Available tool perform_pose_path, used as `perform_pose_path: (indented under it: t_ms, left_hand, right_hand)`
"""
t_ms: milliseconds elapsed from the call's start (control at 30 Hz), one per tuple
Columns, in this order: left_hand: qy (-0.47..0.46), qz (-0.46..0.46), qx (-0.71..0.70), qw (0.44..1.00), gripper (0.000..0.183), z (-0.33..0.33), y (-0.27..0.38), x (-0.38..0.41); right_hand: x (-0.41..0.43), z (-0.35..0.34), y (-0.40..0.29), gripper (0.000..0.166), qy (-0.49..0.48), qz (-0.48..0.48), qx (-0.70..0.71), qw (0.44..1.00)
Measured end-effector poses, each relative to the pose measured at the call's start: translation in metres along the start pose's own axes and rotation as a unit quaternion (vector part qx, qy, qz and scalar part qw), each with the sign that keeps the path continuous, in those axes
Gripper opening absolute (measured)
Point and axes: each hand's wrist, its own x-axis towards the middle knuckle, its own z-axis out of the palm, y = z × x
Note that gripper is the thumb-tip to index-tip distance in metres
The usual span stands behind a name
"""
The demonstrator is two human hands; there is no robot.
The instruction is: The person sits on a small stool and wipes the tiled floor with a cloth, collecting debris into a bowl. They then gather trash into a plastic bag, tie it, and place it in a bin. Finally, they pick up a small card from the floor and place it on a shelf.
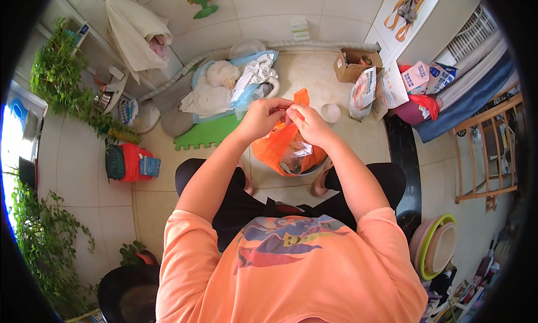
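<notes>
An orange plastic bag [269, 152] is between my feet, filled with things I cannot make out fully. Clear crinkled plastic [298, 152] shows at its opening. Part of a rounded grey rim [313, 170] peeks out beneath the bag on the right; what it belongs to is mostly hidden. My left hand [265, 117] pinches the gathered top of the bag. Close against it, my right hand [310, 124] grips the same plastic, and the fingertips of both hands nearly meet. One orange end [301, 97] of the bag sticks up beyond the fingers.
A fluffy white dog [222, 74] lies on bedding ahead, behind a green foam mat [208, 133]. A white bowl [330, 112], a standing packet [362, 93] and a cardboard box [357, 65] are to the right. A red container [132, 162] stands left, and stacked basins [437, 247] lean behind right.
</notes>
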Motion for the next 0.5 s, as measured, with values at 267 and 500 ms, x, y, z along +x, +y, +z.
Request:
perform_pose_path:
  t_ms: [267, 500]
  left_hand:
    - [0.092, 0.211, 0.204, 0.952, 0.016, 0.012, -0.008, 0.001]
    - [0.14, 0.106, 0.151, 0.973, 0.011, 0.021, -0.011, 0.006]
  right_hand:
    - [-0.004, -0.008, -0.01, 0.039, -0.02, 0.005, 0.022, 1.0]
    - [-0.004, -0.014, -0.015, 0.049, 0.017, 0.028, -0.016, 0.999]
